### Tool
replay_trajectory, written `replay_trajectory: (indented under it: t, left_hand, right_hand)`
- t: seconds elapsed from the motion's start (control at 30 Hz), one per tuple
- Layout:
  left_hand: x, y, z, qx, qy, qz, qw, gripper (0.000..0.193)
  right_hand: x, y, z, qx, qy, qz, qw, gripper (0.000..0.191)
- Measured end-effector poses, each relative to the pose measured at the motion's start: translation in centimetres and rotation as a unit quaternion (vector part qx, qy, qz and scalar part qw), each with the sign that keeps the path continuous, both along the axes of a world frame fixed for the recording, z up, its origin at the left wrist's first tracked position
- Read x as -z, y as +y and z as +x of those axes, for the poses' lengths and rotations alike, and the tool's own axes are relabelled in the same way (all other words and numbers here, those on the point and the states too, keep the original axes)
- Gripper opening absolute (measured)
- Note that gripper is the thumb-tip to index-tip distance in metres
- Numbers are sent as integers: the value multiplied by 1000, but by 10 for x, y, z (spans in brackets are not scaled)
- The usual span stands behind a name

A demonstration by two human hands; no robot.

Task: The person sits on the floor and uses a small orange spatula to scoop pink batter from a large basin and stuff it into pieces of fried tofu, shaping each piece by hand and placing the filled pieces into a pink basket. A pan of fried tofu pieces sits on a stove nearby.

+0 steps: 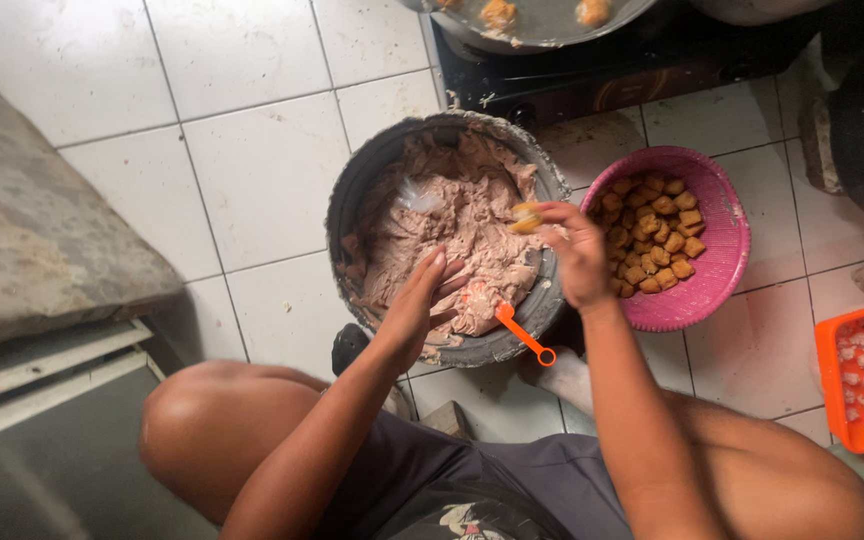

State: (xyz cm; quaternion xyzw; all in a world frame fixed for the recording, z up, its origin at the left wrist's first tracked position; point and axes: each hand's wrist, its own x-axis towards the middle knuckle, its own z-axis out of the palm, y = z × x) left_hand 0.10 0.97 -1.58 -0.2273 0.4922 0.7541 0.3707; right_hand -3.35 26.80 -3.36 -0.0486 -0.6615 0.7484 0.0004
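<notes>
We look down from above at our own two bare hands, working over a large grey bowl (352, 190) that sits on a white tiled floor (242, 180) between our bent knees. The bowl is nearly full of a pinkish-brown meat paste (452, 225), smeared up its walls.

Our left hand (420, 305) reaches in over the near rim with fingers stretched out flat and loose, its grip open, fingertips resting on the paste. Just beside it, an orange plastic spoon (524, 335) lies in the paste with its handle poking out over the near edge of the bowl.

Our right hand (577, 255) hovers over the right side of the bowl, its grip closed on a small golden-brown fried tofu puff (525, 218) pinched between thumb and fingertips, with paste on it.

To the right, touching the bowl, a pink plastic basket (722, 255) holds a heap of the same fried puffs. Farther right, at the frame edge, an orange tray (832, 400) carries small pale filled pieces. Above the bowl, a dark stove (632, 70) bears a pan (542, 35) of oil with pieces frying.
</notes>
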Motion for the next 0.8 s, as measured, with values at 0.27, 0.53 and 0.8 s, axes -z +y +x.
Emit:
replay_trajectory:
  t: [0.27, 0.53, 0.8]
  left_hand:
    - [17, -22, 9, -98, 124, 40, 987, 38]
    - [-4, -58, -3, -238, 150, 83, 956, 22]
    - [-25, -67, -7, -260, 127, 98, 952, 11]
  right_hand:
    - [-55, -98, 40, -123, 104, 310, 937, 22]
    - [32, -49, 96, -267, -216, 670, 658, 59]
    - [48, -60, 111, -236, -168, 602, 744, 19]
